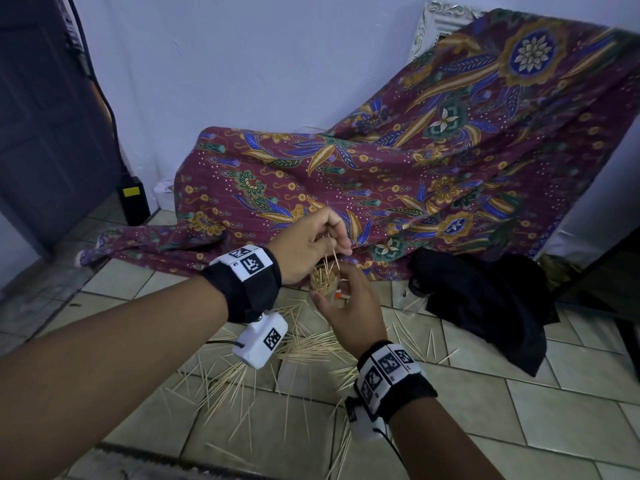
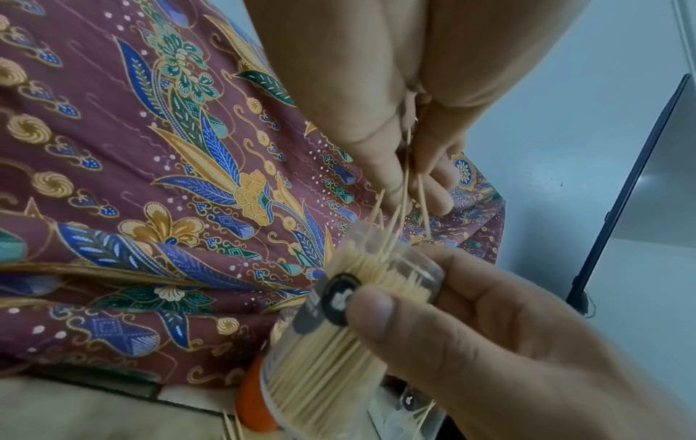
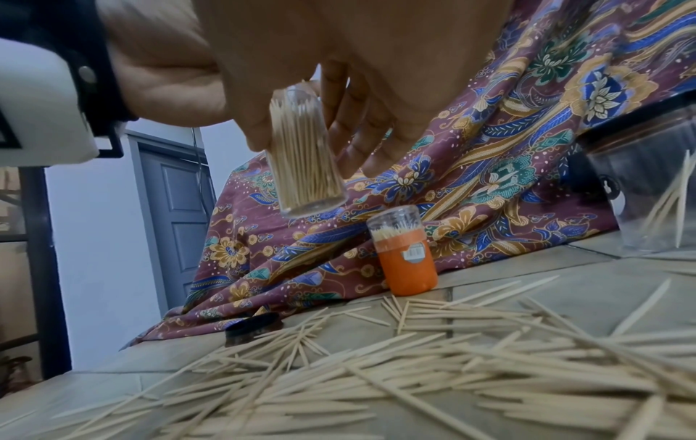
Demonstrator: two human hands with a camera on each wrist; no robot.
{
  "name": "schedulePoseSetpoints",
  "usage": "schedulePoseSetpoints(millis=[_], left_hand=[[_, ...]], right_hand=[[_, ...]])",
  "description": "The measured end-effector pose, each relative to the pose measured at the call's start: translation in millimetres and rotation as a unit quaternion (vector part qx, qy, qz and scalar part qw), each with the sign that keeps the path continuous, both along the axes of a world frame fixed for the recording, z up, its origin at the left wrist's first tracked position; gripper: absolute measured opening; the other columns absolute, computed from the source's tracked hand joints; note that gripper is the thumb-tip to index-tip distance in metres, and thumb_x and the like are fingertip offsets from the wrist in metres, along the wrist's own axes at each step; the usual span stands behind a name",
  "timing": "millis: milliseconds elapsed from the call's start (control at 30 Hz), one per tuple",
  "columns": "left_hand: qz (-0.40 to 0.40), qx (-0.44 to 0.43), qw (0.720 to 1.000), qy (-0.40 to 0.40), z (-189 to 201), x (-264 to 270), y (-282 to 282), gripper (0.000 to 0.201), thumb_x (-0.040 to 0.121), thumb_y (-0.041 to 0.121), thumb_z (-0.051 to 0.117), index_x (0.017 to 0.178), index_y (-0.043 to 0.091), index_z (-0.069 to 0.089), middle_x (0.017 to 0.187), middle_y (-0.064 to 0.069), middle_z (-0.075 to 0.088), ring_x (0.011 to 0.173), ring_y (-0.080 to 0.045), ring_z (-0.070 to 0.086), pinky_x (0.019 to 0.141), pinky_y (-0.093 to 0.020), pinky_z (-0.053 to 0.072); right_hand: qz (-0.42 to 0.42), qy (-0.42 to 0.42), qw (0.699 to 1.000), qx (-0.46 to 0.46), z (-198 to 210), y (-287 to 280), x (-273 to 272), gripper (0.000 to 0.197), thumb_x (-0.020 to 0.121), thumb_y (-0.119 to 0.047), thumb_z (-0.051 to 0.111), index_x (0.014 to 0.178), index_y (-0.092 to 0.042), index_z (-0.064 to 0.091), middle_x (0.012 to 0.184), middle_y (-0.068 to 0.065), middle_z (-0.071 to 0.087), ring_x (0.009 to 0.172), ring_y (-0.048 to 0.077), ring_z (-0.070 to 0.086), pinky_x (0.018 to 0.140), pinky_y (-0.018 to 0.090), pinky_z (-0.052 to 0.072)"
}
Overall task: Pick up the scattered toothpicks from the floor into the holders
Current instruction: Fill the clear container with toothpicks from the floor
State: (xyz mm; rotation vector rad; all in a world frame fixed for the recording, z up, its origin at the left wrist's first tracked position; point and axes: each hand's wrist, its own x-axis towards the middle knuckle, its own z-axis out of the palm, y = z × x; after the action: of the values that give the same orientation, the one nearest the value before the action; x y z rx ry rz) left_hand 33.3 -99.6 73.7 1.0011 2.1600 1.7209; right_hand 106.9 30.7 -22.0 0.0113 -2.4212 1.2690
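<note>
My right hand holds a clear toothpick holder upright and off the floor, thumb and fingers round it; it is packed with toothpicks. My left hand is just above its mouth and pinches a few toothpicks whose lower ends reach into the holder. Many scattered toothpicks lie on the tiled floor below both hands. An orange holder with a clear cap stands on the floor behind, full.
A black lid lies on the tiles left of the orange holder. Another clear holder with a few toothpicks stands to the right. A patterned maroon cloth drapes behind, with a black cloth to the right and a door at left.
</note>
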Motion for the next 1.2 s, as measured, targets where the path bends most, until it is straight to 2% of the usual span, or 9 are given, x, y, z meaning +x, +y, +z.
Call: schedulePoseSetpoints(millis=[300,467,533,600,667,767,867,1067,1200], left_hand=[[-0.012,-0.117,0.989,0.094,-6,0,-6,0.032,0.095,-0.008,0.040,0.114,0.017,0.044,0.113,-0.001,0.066,0.108,0.000,0.062,0.090,-0.017,0.049],[-0.055,-0.182,0.972,0.136,-7,3,-7,0.044,0.096,-0.001,0.046,0.132,0.023,0.041,0.130,0.004,0.059,0.122,-0.003,0.054,0.104,-0.029,0.045],[-0.056,-0.175,0.973,0.141,-2,2,-9,0.044,0.097,0.000,0.044,0.135,0.021,0.043,0.138,0.006,0.053,0.129,0.000,0.046,0.108,-0.018,0.036],[-0.017,-0.188,0.966,0.178,2,-3,-14,0.042,0.100,0.005,0.042,0.137,0.024,0.047,0.137,0.008,0.053,0.118,0.002,0.052,0.097,-0.007,0.035],[-0.010,-0.233,0.952,0.198,0,-7,-20,0.041,0.102,0.020,0.040,0.139,0.035,0.045,0.141,0.007,0.051,0.097,0.003,0.057,0.092,-0.014,0.042],[-0.076,-0.337,0.915,0.208,-14,-4,-26,0.047,0.104,0.027,0.035,0.149,0.036,0.027,0.157,0.012,0.025,0.143,-0.003,0.023,0.119,-0.033,0.019],[-0.106,-0.391,0.877,0.258,-20,2,-30,0.055,0.104,0.028,0.033,0.153,0.034,0.007,0.159,0.018,0.000,0.146,-0.001,-0.006,0.121,-0.030,0.003],[-0.095,-0.443,0.826,0.334,-22,-3,-29,0.057,0.100,0.039,0.026,0.153,0.036,0.005,0.159,0.012,-0.014,0.147,-0.011,-0.014,0.122,-0.041,0.001],[-0.073,-0.403,0.849,0.333,-22,-6,-30,0.061,0.098,0.037,0.031,0.153,0.037,0.005,0.161,0.010,-0.009,0.148,-0.012,-0.007,0.121,-0.036,0.001]], right_hand=[[-0.006,-0.005,1.000,-0.009,4,2,3,0.045,0.081,-0.035,0.077,0.117,-0.022,0.055,0.111,-0.011,0.057,0.098,0.007,0.057,0.087,0.032,0.051],[0.003,0.005,1.000,-0.009,4,3,1,0.042,0.081,-0.035,0.076,0.116,-0.022,0.056,0.112,-0.012,0.058,0.099,0.006,0.057,0.087,0.026,0.050],[-0.002,0.006,1.000,-0.013,4,4,2,0.043,0.081,-0.034,0.077,0.117,-0.022,0.056,0.111,-0.013,0.057,0.099,0.006,0.057,0.087,0.024,0.049],[-0.012,-0.002,1.000,-0.023,5,5,2,0.045,0.080,-0.034,0.078,0.118,-0.022,0.055,0.110,-0.013,0.054,0.099,0.008,0.057,0.086,0.024,0.048],[-0.019,-0.005,0.999,-0.031,6,8,1,0.047,0.080,-0.033,0.078,0.119,-0.020,0.056,0.111,-0.012,0.054,0.100,0.009,0.057,0.087,0.024,0.048],[-0.021,0.000,1.000,-0.021,9,15,-2,0.047,0.081,-0.036,0.077,0.120,-0.022,0.056,0.111,-0.010,0.058,0.099,0.005,0.056,0.087,0.024,0.049],[-0.023,0.003,1.000,-0.009,8,19,-3,0.046,0.080,-0.038,0.077,0.119,-0.024,0.056,0.110,-0.010,0.058,0.098,0.004,0.055,0.085,0.022,0.048],[-0.027,0.007,1.000,0.002,7,20,-5,0.044,0.080,-0.037,0.077,0.117,-0.023,0.057,0.106,-0.009,0.058,0.096,0.003,0.055,0.082,0.017,0.045],[-0.026,0.010,1.000,0.011,5,22,-7,0.047,0.079,-0.038,0.077,0.118,-0.022,0.057,0.108,-0.008,0.059,0.099,0.008,0.056,0.087,0.029,0.050]])
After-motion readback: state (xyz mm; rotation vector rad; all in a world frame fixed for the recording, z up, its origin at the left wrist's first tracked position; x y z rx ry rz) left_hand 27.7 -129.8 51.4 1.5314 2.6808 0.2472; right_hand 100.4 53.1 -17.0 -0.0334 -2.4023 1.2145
